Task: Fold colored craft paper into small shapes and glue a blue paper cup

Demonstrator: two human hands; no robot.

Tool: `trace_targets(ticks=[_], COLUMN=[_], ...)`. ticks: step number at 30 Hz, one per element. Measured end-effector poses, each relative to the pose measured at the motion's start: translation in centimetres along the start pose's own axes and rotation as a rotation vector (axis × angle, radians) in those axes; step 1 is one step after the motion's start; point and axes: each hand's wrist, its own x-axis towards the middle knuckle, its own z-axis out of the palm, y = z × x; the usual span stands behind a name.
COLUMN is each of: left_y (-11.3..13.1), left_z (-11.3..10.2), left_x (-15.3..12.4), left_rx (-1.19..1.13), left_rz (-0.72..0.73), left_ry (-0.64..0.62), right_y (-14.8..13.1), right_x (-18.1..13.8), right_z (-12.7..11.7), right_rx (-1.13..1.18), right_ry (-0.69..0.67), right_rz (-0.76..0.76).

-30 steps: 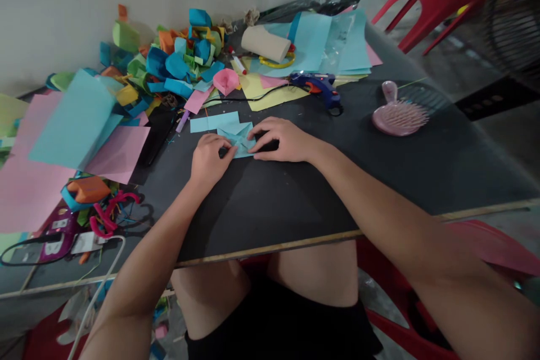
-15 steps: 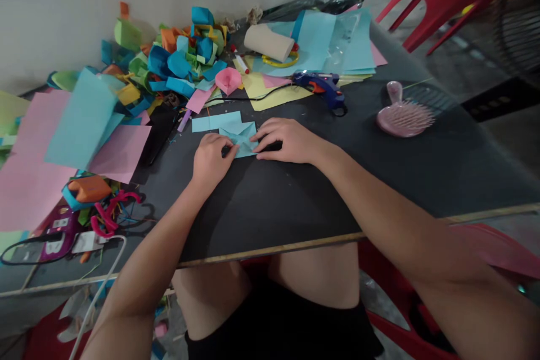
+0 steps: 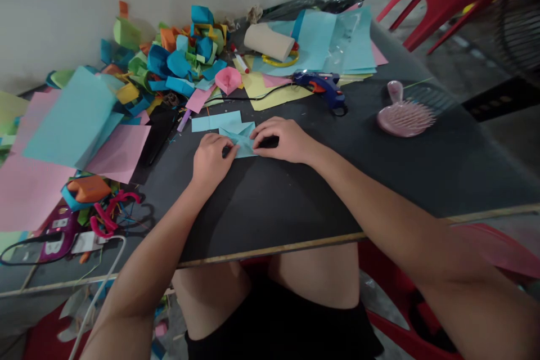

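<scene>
A small light-blue folded paper [image 3: 241,136] lies on the dark tabletop between my two hands, with crease lines and flaps across its face. My left hand [image 3: 214,158] pinches its lower left part between thumb and fingers. From the right, my right hand [image 3: 283,139] grips the paper's right edge with thumb and fingertips. Just behind the folded piece lies a flat light-blue paper strip [image 3: 216,121]. The fingers cover the folded paper's left and right edges.
Behind are a heap of coloured paper pieces [image 3: 177,62], a cardboard tube [image 3: 268,42] and a blue glue gun [image 3: 323,85] with its cord. A pink hairbrush [image 3: 405,115] lies to the right. Loose sheets [image 3: 71,118] and a pink pair of scissors [image 3: 112,214] occupy the left.
My right hand has shifted slightly left, its thumb drawing in onto the folded paper's right side. My left hand stays in place. The loose blue sheet at left has sagged leftward.
</scene>
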Motion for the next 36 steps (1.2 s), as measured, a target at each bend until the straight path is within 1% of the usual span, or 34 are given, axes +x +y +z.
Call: trace_targets(ticks=[4,8,11,14,16,20,24,27,30,36], left_y=[0.1,0.2,0.1,0.0,-0.1,-0.1,0.0,0.2,0.4,1.0], left_z=[0.0,0.0,0.2,0.5,0.5,0.4,0.4,0.4,0.0,-1.2], left_x=[-0.1,-0.1,-0.1,-0.1,-0.2,-0.1,-0.1,-0.2,-0.5,-2.4], left_rx=[0.022,0.057,0.088,0.066,0.053,0.083,0.106,0.139,0.174,0.307], left_rz=[-0.009,-0.012,-0.020,-0.065,-0.079,-0.055,-0.042,-0.007,0.047,0.215], left_ry=[0.011,-0.019,-0.034,0.010,0.020,-0.031,-0.029,-0.011,-0.012,-0.056], right_y=[0.2,0.2,0.0,-0.1,-0.2,-0.3,-1.1,-1.6,-1.7,-1.2], right_x=[-0.2,-0.6,-0.8,-0.8,-0.8,-0.7,-0.7,-0.6,-0.5,-0.4], right_z=[0.1,0.5,0.7,0.7,0.6,0.6,1.4,2.3,2.6,1.6], right_rx=[-0.052,-0.109,-0.177,-0.222,-0.237,-0.264,-0.337,-0.370,-0.388,-0.432], right_ry=[-0.026,-0.022,-0.085,-0.123,-0.121,-0.133,-0.071,-0.054,-0.078,-0.090], right_rz=[-0.030,-0.025,-0.020,-0.019,-0.018,-0.029,-0.099,-0.137,-0.121,-0.106])
